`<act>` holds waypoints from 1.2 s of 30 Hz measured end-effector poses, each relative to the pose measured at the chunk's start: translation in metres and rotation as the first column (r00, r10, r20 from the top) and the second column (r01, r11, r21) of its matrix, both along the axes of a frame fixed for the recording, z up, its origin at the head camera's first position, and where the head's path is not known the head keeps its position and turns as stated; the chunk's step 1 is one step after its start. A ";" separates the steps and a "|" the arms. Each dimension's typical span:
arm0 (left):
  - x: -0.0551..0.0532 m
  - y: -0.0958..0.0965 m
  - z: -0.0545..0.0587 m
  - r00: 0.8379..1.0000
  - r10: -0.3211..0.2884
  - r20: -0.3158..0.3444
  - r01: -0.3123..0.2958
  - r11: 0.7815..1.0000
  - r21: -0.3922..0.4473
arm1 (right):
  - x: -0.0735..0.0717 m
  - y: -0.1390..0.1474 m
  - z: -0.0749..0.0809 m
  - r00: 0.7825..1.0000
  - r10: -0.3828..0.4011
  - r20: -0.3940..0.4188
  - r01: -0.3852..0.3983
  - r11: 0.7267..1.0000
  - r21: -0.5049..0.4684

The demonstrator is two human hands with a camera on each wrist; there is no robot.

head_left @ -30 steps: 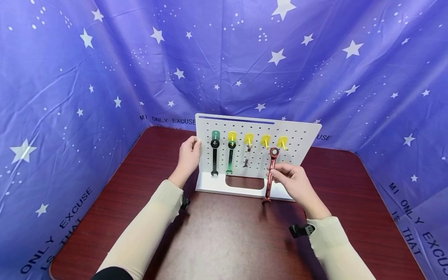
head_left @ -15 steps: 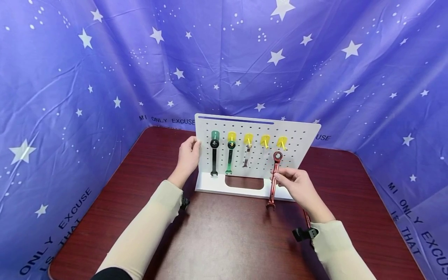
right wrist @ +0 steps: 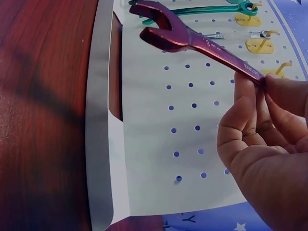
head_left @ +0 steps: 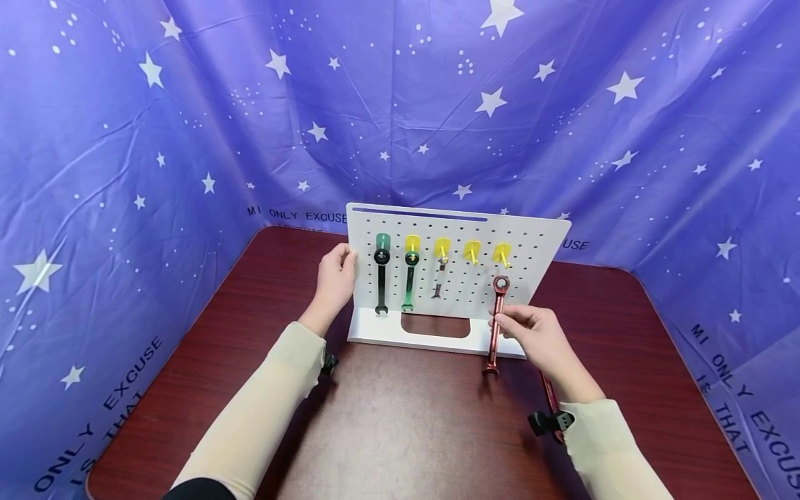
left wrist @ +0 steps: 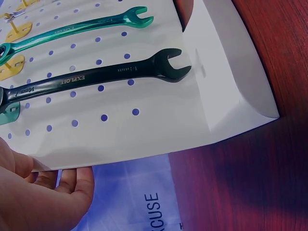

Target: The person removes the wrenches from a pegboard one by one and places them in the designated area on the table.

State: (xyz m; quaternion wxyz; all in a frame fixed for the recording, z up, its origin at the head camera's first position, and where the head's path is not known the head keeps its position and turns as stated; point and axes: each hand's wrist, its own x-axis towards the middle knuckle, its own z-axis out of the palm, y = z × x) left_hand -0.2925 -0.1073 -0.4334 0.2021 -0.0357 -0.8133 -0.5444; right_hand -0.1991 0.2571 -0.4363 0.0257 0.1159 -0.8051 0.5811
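Note:
My left hand (head_left: pixel 334 279) grips the left edge of a white pegboard (head_left: pixel 537 239), thumb on the front and fingers curled behind it in the left wrist view. Between thumb and fingers, my right hand (head_left: pixel 540 340) pinches a red combination wrench (head_left: pixel 494 347) by its shaft. That wrench stands nearly upright in front of the board's right part, ring end up, just below the rightmost yellow hook (head_left: pixel 503 255). From hooks further left hang a black wrench (left wrist: pixel 96 77), a green wrench (left wrist: pixel 79 29) and a small silver wrench (head_left: pixel 439 288).
Another yellow hook (head_left: pixel 472 252) has nothing on it. A second red tool (head_left: pixel 550 394) lies on the dark red table (head_left: pixel 387 423), partly hidden under the right wrist and its camera. A blue star-patterned curtain (head_left: pixel 400 104) surrounds the table.
My right hand has moved right and a little toward me with the red wrench, away from the fourth hook. The left hand has stayed on the board's edge.

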 end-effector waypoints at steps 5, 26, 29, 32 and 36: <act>0.001 0.000 0.000 1.000 0.004 0.003 -0.004 1.000 0.008 | 0.003 0.003 -0.001 1.000 -0.012 0.026 0.012 1.000 -0.010; 0.002 -0.001 0.001 1.000 -0.010 0.008 0.009 1.000 0.007 | 0.015 0.022 -0.010 0.995 -0.104 -0.006 0.104 0.984 0.146; 0.002 -0.001 0.002 1.000 -0.014 0.011 0.013 1.000 0.009 | 0.017 0.025 -0.010 0.994 -0.111 0.002 0.109 0.984 0.137; 0.002 -0.001 0.003 1.000 -0.018 0.016 0.018 1.000 0.011 | 0.018 0.027 -0.010 0.993 -0.113 0.019 0.110 0.989 0.101; 0.002 -0.001 0.003 1.000 -0.018 0.019 0.018 1.000 0.011 | 0.019 0.028 -0.011 0.993 -0.110 0.037 0.108 0.992 0.061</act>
